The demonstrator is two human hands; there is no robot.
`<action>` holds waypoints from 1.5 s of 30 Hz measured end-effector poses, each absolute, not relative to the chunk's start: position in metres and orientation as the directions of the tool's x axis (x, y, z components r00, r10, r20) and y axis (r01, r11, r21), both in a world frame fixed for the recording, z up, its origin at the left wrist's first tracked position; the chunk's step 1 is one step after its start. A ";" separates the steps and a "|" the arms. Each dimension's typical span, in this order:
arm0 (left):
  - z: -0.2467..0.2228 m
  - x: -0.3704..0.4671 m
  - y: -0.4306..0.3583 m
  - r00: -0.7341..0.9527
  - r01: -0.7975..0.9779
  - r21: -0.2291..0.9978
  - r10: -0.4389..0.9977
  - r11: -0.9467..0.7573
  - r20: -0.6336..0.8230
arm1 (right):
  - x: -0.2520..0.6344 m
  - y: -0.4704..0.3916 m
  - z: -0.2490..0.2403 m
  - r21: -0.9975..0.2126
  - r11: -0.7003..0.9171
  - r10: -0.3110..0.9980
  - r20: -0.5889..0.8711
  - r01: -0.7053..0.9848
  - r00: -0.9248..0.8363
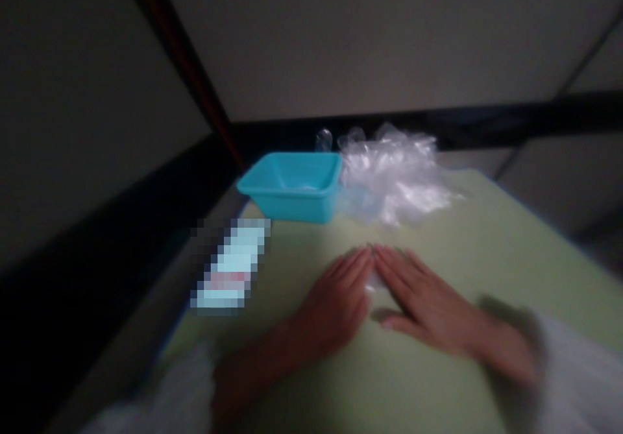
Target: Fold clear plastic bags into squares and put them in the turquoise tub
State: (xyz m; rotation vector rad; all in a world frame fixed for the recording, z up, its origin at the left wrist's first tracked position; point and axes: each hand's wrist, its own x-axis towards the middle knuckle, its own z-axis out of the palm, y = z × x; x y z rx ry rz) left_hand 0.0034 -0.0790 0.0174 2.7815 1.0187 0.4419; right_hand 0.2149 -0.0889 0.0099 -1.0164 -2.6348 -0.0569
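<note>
My left hand (338, 304) lies palm down on the table, its fingers stretched forward and close together. From the other side my right hand (426, 298) rests flat too, with its thumb held apart. The fingertips of both hands almost meet over a small, shiny piece of clear plastic (372, 283). Most of this piece is hidden under the fingers, and blur keeps me from telling its exact kind. Beyond the hands sits a heap of crumpled clear plastic bags (399, 174).
A turquoise plastic basin (302, 207) stands at the back left, against the heap. A blurred-out phone-like screen (233, 265) lies near the left edge of the yellow-green table (516, 239). Behind the table rises a wall (389, 45) with a dark band.
</note>
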 end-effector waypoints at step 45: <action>0.009 -0.001 -0.076 0.668 0.636 0.391 0.728 -0.666 0.155 | 0.236 -0.081 0.026 0.123 0.841 0.463 0.342 0.527 -0.818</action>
